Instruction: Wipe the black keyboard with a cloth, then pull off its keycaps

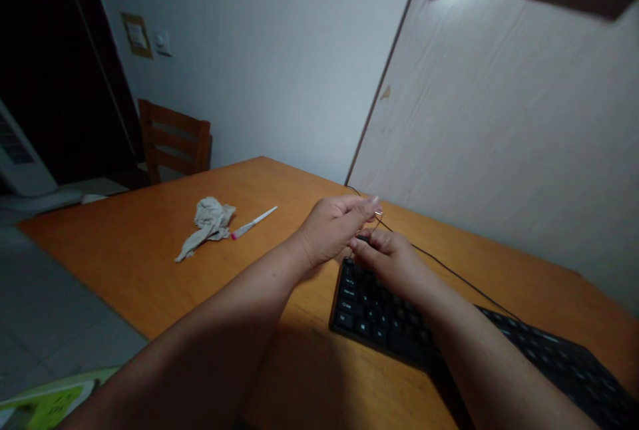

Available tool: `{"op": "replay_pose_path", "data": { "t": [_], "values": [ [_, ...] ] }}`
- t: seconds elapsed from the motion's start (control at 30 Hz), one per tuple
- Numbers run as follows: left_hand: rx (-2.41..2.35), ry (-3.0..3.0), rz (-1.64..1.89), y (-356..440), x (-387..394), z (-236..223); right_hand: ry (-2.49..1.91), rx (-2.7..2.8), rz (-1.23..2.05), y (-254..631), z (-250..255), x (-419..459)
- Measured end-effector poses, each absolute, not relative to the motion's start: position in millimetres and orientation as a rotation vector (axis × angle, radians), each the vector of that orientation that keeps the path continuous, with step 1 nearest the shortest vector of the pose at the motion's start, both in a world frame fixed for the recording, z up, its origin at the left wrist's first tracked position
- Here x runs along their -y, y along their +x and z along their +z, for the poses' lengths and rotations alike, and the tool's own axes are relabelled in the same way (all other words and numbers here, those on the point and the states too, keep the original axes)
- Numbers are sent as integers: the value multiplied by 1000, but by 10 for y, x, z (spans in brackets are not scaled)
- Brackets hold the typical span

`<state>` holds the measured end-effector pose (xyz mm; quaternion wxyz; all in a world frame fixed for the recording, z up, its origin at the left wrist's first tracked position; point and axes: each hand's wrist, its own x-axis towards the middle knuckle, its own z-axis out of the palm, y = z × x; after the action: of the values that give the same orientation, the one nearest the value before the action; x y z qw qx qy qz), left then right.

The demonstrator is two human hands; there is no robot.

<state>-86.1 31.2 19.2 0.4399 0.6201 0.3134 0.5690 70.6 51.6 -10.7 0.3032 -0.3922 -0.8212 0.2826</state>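
Note:
A black keyboard lies on the orange wooden table, its thin black cable running along the far edge. My left hand hovers over the keyboard's top left corner, fingers pressed together in a pinch on a small thin wire loop. My right hand rests on the keys at that same corner, fingers curled and closed on something small and dark that I cannot make out. The two hands touch at the fingertips.
A crumpled grey cloth and a white stick with a pink tip lie on the table to the left. A wooden chair stands behind the table. A pale wall panel rises close behind the keyboard.

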Motion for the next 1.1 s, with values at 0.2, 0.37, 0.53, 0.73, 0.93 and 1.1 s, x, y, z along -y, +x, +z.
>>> {"op": "replay_pose_path", "data": {
  "t": [0.2,0.37,0.53,0.73,0.93,1.1],
  "values": [
    [-732,1506,1398,-801,-366,74,-1049,2154,811,737,-166,-547],
    [-681,1442,1388,-781,-399,47,-1080,2115,857,740,-170,-545],
    [-700,1420,1357,-767,-370,63,-1086,2094,938,753,-166,-563],
    [-671,1417,1359,-759,-354,95,-1065,2139,840,737,-144,-518],
    [-727,1490,1397,-751,-332,124,-1082,2187,725,712,-92,-465],
    [-719,1457,1387,-717,-364,111,-1084,2086,920,749,-145,-559]
  ]
}}
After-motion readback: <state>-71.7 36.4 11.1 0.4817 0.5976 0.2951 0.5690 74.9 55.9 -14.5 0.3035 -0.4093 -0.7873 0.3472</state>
